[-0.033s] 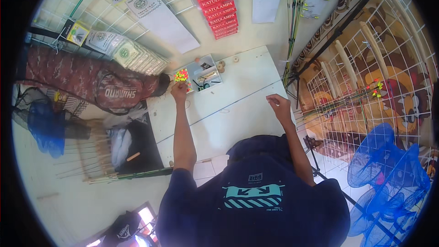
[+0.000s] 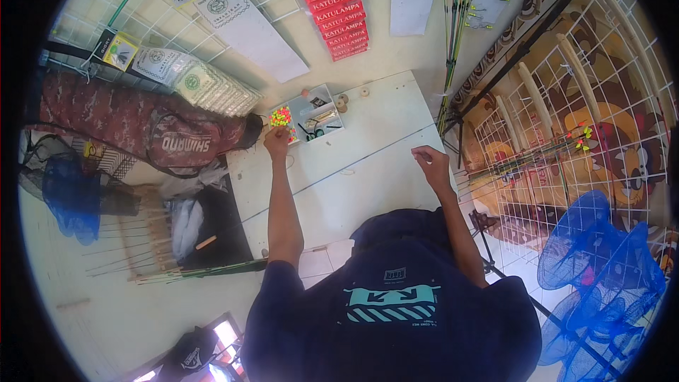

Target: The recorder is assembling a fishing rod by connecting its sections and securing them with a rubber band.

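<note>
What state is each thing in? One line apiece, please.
box, open, partly filled
bright bits, heaped in box
left hand, at the bright bits, grip unclear
right hand, fingers bent, hold unclear
red packets, hanging, overlapped
blue nets, hanging

Bright, slightly hazy light, fisheye curvature toward the dark rim, white glare at lower left.

A person in a dark blue shirt point(image 2: 396, 343) works at a white table point(image 2: 339, 198), left hand point(image 2: 276, 140) at the small, bright red-and-yellow pieces point(image 2: 280, 116) in the left part of a divided box point(image 2: 300, 107) on the table's far side. The right hand point(image 2: 433, 164), fingers bent, hangs at the table's right. Red packets point(image 2: 332, 14) hang beyond; a camouflage bag point(image 2: 198, 131) is at left, blue nets point(image 2: 594, 269) at near right.
</note>
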`<action>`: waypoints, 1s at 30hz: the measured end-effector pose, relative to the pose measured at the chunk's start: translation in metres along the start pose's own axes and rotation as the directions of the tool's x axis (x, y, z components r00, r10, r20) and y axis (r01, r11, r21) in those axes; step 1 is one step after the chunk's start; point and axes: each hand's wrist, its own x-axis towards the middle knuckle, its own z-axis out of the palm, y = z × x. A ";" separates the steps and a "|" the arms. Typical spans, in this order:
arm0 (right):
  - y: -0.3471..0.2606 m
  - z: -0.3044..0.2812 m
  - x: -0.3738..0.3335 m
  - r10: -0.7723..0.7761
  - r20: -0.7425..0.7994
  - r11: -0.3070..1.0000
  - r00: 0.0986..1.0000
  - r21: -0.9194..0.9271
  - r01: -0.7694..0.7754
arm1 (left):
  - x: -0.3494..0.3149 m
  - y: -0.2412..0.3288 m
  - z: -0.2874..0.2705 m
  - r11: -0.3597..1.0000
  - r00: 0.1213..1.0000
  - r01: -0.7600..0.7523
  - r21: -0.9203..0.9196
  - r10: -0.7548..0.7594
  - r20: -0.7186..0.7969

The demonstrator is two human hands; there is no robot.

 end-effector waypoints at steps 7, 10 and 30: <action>-0.002 0.004 -0.001 0.006 0.009 1.000 1.000 0.007 -0.006 | 0.004 -0.024 -0.004 1.000 1.000 0.004 -0.008 -0.004 -0.019; -0.005 0.004 -0.002 0.011 0.011 1.000 1.000 -0.005 -0.011 | 0.006 -0.034 -0.006 0.997 0.995 -0.077 -0.009 0.077 -0.060; 0.000 0.000 -0.008 0.064 -0.035 0.998 0.997 -0.023 -0.065 | 0.008 0.007 -0.005 0.990 0.950 -0.009 0.141 -0.036 0.311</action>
